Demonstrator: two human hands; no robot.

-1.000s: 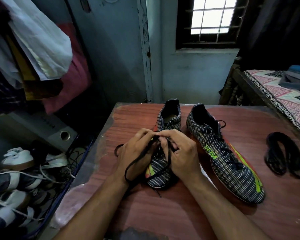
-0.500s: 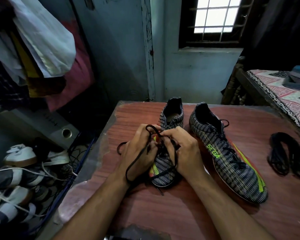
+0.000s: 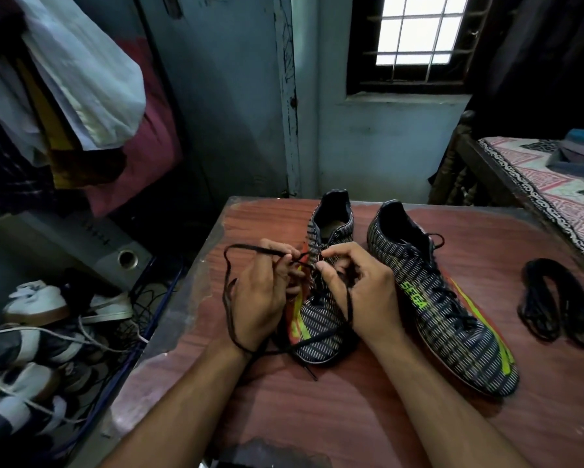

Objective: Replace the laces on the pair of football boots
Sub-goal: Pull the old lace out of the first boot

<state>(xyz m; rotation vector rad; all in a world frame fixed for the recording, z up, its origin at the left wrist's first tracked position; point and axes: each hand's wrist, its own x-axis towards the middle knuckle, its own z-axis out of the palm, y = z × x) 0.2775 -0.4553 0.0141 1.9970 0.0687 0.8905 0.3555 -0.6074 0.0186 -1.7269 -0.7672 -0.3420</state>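
1. Head view: a reddish wood-grain table (image 3: 368, 417) carries two dark striped football boots with neon-yellow and orange flashes, toes pointing toward the person.
2. The left boot (image 3: 321, 336) lies between the two hands; its collar is open and its upper eyelets look unlaced, while a black lace (image 3: 228, 282) is threaded across its lower part.
3. The left hand (image 3: 261, 298) has its fingers curled and pinches the lace near the boot's tongue. From there the lace runs out in a wide loop to the left, comes back along the outside of the hand and crosses the wrist.
4. The right hand (image 3: 361, 288) is also curled, thumb and forefinger pinching at the eyelet row; another run of the same lace hangs across its palm side and trails over the boot's toe, ending on the table just in front of it.
5. The right boot (image 3: 442, 305) lies just beside the right hand, fully laced in black. Green lettering on its side reads "SEGA".
6. A coiled bundle of black laces (image 3: 554, 298) rests on the table, well apart from both boots, near the right edge.
7. Left of the table, below it, lie white and dark shoes (image 3: 34, 298) and a grey speaker (image 3: 115, 244); clothes (image 3: 74, 89) hang above.
8. A barred window (image 3: 415, 32) is set in the blue wall, and a patterned bed cover (image 3: 554, 184) shows at the right.
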